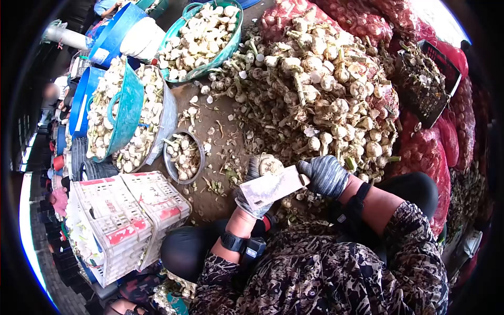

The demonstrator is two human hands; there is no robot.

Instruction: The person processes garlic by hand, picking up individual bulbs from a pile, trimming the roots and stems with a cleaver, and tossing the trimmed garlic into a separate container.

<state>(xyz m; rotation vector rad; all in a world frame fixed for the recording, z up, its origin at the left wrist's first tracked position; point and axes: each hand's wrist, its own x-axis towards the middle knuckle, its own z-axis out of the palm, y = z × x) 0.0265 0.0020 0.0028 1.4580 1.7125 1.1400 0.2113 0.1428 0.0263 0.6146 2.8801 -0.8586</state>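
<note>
My left hand (254, 202), in a grey knitted glove, is closed around a garlic bulb (271, 165), whose pale face shows above the fingers. A wide, flat cleaver blade (273, 187) lies across the front of this hand and hides much of its fingers. My right hand (325, 176), gloved the same way, is closed at the blade's right end; the handle is hidden in its grip. Just beyond both hands rises a big heap of untrimmed garlic bulbs (325, 84) with stems and dry roots.
A small metal bowl (201, 160) of garlic stands left of my hands. Beyond it are a teal basket (130, 113) and a green tub (231, 52) full of bulbs. White plastic crates (152, 199) stand at my left. Red net sacks (420, 152) and a black crate (433, 107) line the right.
</note>
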